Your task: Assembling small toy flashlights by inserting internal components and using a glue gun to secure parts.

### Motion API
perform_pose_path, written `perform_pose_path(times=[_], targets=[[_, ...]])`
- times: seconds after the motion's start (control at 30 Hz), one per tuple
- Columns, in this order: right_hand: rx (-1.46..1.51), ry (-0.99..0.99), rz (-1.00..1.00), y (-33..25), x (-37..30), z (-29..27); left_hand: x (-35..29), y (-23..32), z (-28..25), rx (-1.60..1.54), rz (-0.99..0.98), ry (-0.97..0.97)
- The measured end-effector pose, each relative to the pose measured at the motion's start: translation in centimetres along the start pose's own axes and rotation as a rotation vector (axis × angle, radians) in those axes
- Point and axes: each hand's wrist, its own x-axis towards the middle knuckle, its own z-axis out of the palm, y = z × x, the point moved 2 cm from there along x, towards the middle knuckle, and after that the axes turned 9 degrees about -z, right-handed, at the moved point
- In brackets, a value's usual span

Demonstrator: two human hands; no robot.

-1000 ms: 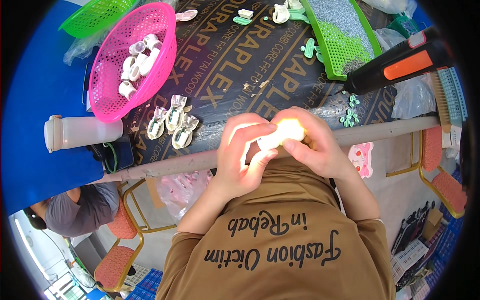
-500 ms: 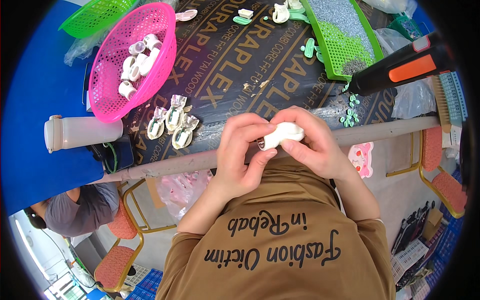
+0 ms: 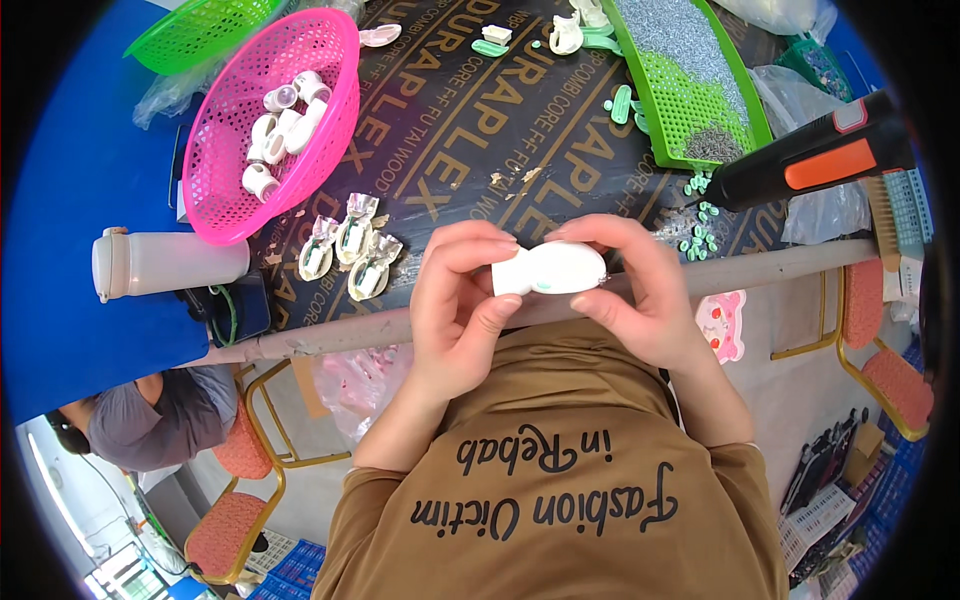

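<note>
Between both hands, over the near table edge, is a white plastic housing [image 3: 553, 268] with an oval body, a narrower neck and a small green part on its face. My left hand [image 3: 465, 290] pinches the neck end between thumb and fingers. The rounded end is held by my right hand [image 3: 632, 285], thumb below and fingers above. Left of my hands lie three opened white half-shells [image 3: 353, 240] with parts inside. A black power screwdriver [image 3: 800, 155] with an orange panel points in from the right, its tip near small green pieces [image 3: 697, 240].
A pink basket [image 3: 345, 130] at left holds several white housings. Beside it lies a white bottle [image 3: 170, 264]. A green tray [image 3: 655, 125] of small metal screws stands at the back right, with green and white parts [image 3: 490, 45] nearby. Another person [image 3: 150, 415] sits at lower left.
The white housing has been turned: its oval face with the green part now shows, and the dark, shiny opening at the neck is out of sight. Both hands have spread slightly apart.
</note>
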Motion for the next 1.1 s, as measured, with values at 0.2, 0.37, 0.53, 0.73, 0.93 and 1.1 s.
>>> perform_pose_path(times=[0.2,0.37,0.53,0.73,0.93,1.1], targets=[[-0.023,-0.013,-0.059,-0.7,1.0,1.4,-0.3,0.0,0.3,0.141,0.044,-0.026],[-0.043,-0.015,-0.022,-0.7,1.2,1.6,-0.4,0.3,0.4,0.124,0.051,-0.022],[-0.029,0.011,0.005,-0.7,1.1,1.8,-0.4,0.3,0.4,0.131,0.048,0.006],[-0.335,0.137,-0.272,-1.0,1.2,1.7,-0.3,0.3,0.3,0.129,0.033,0.053],[-0.360,0.115,-0.344,-0.7,0.3,1.9,-0.5,1.1,0.5,0.163,-0.014,0.076],[-0.286,0.100,-0.335,-0.5,0.3,1.8,-0.6,1.1,0.7,0.203,0.002,0.090]])
